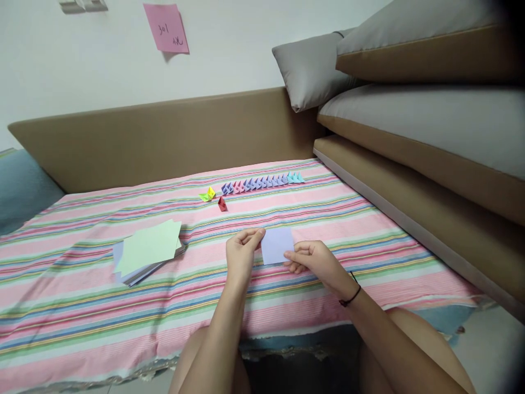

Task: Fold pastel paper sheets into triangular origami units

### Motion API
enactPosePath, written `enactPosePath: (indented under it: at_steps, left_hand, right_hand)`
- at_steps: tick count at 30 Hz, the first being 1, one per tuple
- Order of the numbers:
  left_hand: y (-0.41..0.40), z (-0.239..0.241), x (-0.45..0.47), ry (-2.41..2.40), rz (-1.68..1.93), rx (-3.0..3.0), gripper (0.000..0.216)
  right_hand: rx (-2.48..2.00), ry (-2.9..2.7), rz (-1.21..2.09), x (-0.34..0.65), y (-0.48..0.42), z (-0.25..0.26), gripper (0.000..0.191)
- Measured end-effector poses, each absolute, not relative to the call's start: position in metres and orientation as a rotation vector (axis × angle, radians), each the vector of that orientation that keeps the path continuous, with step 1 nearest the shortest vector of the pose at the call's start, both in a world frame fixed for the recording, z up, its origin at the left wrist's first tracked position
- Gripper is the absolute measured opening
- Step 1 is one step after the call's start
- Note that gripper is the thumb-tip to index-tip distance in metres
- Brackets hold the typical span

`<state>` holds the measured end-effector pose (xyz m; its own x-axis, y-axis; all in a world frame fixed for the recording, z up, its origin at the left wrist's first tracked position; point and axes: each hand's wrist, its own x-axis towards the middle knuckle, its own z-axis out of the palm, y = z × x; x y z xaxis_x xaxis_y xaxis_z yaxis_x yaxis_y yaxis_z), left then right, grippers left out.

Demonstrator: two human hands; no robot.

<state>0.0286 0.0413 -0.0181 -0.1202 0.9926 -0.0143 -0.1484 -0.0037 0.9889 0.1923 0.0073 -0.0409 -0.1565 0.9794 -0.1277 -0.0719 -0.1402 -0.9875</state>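
A flat lavender sheet of paper (277,244) is held between my two hands, just above the striped cloth. My left hand (241,247) pinches its upper left corner between thumb and fingers. At the lower right edge, my right hand (308,257) grips the sheet, thumb on top and fingers beneath. Further back stands a row of small folded paper pieces (262,183) in blue, pink, lavender and turquoise. A red folded piece (222,204) and a yellow-green folded piece (207,194) sit at the left end of that row.
To the left lies a stack of paper sheets (151,247), pale green on top. The striped cloth (90,306) covers the seat up to a brown backrest (172,137). Grey and brown cushions (418,120) are piled on the right. A pink note (167,28) sticks to the wall.
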Motion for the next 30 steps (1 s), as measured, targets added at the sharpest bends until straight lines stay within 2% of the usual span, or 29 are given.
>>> enactPosePath:
  at_steps: [3, 7, 10, 12, 15, 17, 19, 25, 30]
  left_hand:
    - [0.04, -0.016, 0.03, 1.144, 1.346, 1.066, 0.033]
    - [0.038, -0.017, 0.033, 1.061, 1.294, 1.161, 0.058]
    - [0.039, -0.02, 0.033, 1.041, 1.279, 1.327, 0.037]
    - [0.04, -0.022, 0.032, 1.082, 1.257, 1.397, 0.024]
    - [0.042, -0.023, 0.029, 1.188, 1.213, 1.359, 0.027]
    - [0.044, -0.023, 0.028, 1.208, 1.206, 1.308, 0.029]
    - [0.044, -0.023, 0.028, 1.194, 1.203, 1.275, 0.028]
    - [0.043, -0.021, 0.027, 1.12, 1.144, 1.258, 0.029]
    - [0.04, -0.018, 0.028, 1.12, 1.075, 1.298, 0.028]
  right_hand:
    - [-1.174, -1.151, 1.422, 0.193, 0.007, -0.041, 0.033]
    - [-1.203, -1.064, 1.348, 0.194, 0.007, -0.043, 0.033]
    - [-1.169, -1.104, 1.343, 0.193, 0.008, -0.044, 0.033]
    - [-1.122, -1.162, 1.316, 0.194, 0.008, -0.043, 0.047]
    - [-1.059, -1.327, 1.204, 0.199, 0.008, -0.041, 0.082]
    - [-1.025, -1.471, 1.145, 0.205, 0.008, -0.039, 0.086]
    - [-0.994, -1.568, 1.119, 0.211, 0.008, -0.038, 0.077]
    - [-0.979, -1.682, 1.008, 0.222, 0.011, -0.035, 0.029]
    - [-0.991, -1.625, 0.934, 0.224, 0.011, -0.036, 0.014]
